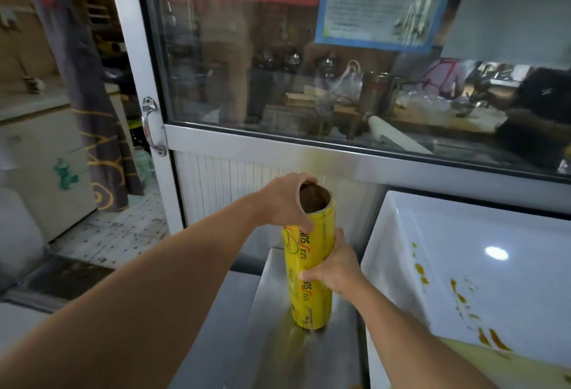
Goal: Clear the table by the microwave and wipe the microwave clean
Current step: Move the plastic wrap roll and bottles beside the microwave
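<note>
A tall yellow roll of cling film [309,268] stands upright on the steel table [272,342], its brown cardboard core open at the top. My left hand [284,200] grips the roll's top rim, fingers curled over the edge. My right hand [335,268] wraps around the roll's middle from the right. To the right lies the white top of the microwave [463,265], spattered with orange-brown sauce stains [457,293].
A glass partition with an aluminium frame [309,147] rises behind the table, with kitchen clutter beyond it. A door handle [151,126] sits on the frame at left. A tiled floor and a pale cabinet [46,172] lie at far left.
</note>
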`<control>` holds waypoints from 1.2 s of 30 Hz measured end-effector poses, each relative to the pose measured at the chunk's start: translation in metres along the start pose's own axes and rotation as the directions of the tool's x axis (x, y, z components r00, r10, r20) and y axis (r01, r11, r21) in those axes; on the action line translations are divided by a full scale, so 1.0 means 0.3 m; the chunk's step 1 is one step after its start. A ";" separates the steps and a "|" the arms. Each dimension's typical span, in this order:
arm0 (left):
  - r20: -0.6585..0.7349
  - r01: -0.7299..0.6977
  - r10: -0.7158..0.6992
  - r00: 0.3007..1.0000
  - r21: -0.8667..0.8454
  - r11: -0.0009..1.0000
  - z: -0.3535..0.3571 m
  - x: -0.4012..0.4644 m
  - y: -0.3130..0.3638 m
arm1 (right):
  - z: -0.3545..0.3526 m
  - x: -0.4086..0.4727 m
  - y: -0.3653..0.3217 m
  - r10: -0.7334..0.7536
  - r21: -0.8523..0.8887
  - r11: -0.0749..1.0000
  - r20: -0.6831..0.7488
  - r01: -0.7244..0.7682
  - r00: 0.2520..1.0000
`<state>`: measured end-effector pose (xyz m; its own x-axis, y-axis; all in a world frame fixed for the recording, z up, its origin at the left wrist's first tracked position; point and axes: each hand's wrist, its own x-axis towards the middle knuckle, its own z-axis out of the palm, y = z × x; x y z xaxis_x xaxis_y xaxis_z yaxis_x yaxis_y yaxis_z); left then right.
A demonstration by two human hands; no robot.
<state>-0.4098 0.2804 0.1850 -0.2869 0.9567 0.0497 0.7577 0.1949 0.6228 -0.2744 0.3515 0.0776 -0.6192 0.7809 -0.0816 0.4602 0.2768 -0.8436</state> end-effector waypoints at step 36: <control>-0.004 0.004 -0.006 1.000 -0.290 0.957 0.182 -0.012 0.021 | -0.364 -0.061 -0.175 -0.189 -0.245 0.947 0.098 0.208 0.977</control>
<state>-0.3720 0.2899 0.1463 -0.2937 0.9546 0.0495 0.5541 0.1278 0.8226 -0.2178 0.3837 0.1814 -0.7542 0.6561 0.0277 0.4633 0.5615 -0.6856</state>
